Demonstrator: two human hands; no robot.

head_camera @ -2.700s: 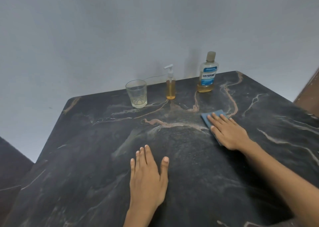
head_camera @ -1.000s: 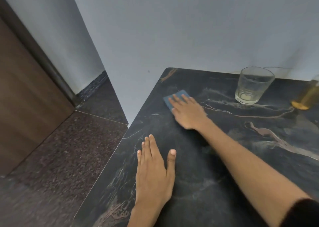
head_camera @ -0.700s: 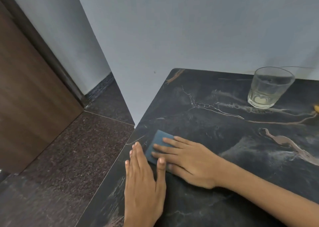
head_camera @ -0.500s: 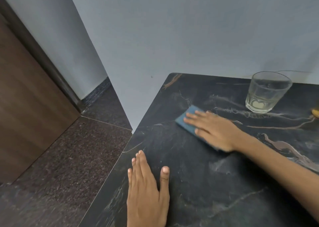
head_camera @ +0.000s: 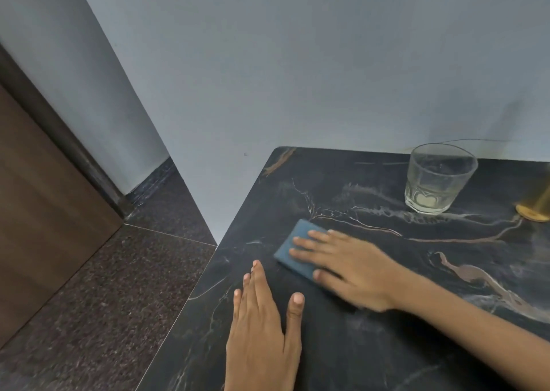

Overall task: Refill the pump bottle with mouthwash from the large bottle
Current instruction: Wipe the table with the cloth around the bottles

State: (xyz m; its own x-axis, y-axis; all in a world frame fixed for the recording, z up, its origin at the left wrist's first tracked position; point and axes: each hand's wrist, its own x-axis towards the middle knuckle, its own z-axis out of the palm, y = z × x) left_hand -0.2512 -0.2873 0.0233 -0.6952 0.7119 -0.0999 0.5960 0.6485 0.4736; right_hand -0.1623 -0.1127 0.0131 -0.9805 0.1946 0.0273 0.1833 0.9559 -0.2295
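I read the dark stone tabletop [head_camera: 387,346] as polished slab: black ground, pale and rust veins, rounded far-left corner set against a matt grey-blue wall [head_camera: 297,63]. To the left, speckled dark floor tiles [head_camera: 104,286] and a brown wood-grain panel [head_camera: 38,212].

My right hand [head_camera: 348,268] lies flat across the middle of the top, fingers straight and spread, pressing down on a blue cloth [head_camera: 293,252]; nothing is gripped, the palm just bears on it. The cloth looks thin, folded into a rectangle, soft-edged. Judgement: flat pressure suits wiping, so this is surface cleaning around the refill, not pouring.

My left hand [head_camera: 265,325] rests near the front-left edge, fingers straight and together, thumb out, holding nothing. I take it as a brace while the other arm reaches across.

Far right, a clear tumbler [head_camera: 440,179] stands upright near the wall, thick-based, faceted low down, with a shallow pale film of liquid at the bottom.

At the right edge only an amber, round-footed base shows, just right of the tumbler; I take it for the pump bottle [head_camera: 535,209], its pump out of frame. The large bottle is not in view.
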